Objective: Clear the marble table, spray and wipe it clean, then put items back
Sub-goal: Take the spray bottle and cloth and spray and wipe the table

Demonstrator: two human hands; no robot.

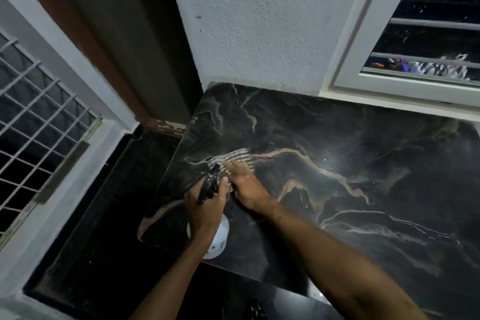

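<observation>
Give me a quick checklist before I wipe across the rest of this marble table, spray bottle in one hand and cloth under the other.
1. Marble table cleared of items: ok, nothing stands on the part in view.
2. Spray bottle secure: ok, the left hand grips its neck by the black trigger.
3. Cloth under control: ok, the right hand presses on it near the table's left edge, though both are blurred.
4. Surface wet enough: cannot tell; the glare and the dark stone hide any spray.
5. Wiping path to the right free: ok, only bare marble lies that way.
</observation>
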